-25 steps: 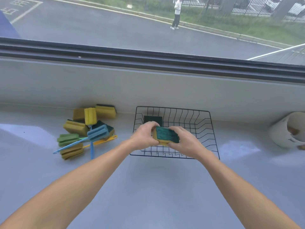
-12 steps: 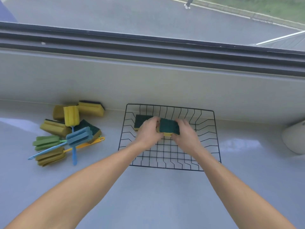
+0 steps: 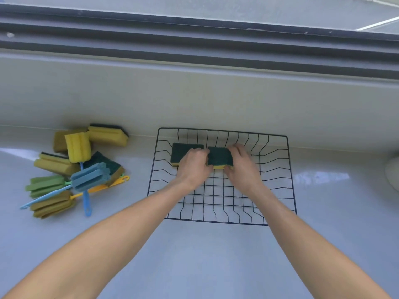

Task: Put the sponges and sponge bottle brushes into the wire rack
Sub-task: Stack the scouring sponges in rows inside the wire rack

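Observation:
A black wire rack [image 3: 289, 169] sits on the counter against the back wall. Inside it, at the back left, lies a green-topped yellow sponge [image 3: 181, 151]. Right beside it is a second green-topped sponge [image 3: 219, 158], held from both sides by my left hand [image 3: 193, 167] and my right hand [image 3: 243, 165], low in the rack. To the left of the rack lies a heap of yellow sponges [image 3: 106, 134] and sponge bottle brushes: a yellow one [image 3: 77, 146], a blue one [image 3: 90, 176] and a green one [image 3: 44, 185].
A white container [image 3: 393, 173] shows at the right edge of the counter. The back wall and a dark window frame [image 3: 194, 39] rise directly behind the rack. Pale counter surface [image 3: 194, 255] spreads in front of the rack.
Both hands carried the sponge from above the rack's front edge to its back, down beside the sponge lying there. The view tilted downward.

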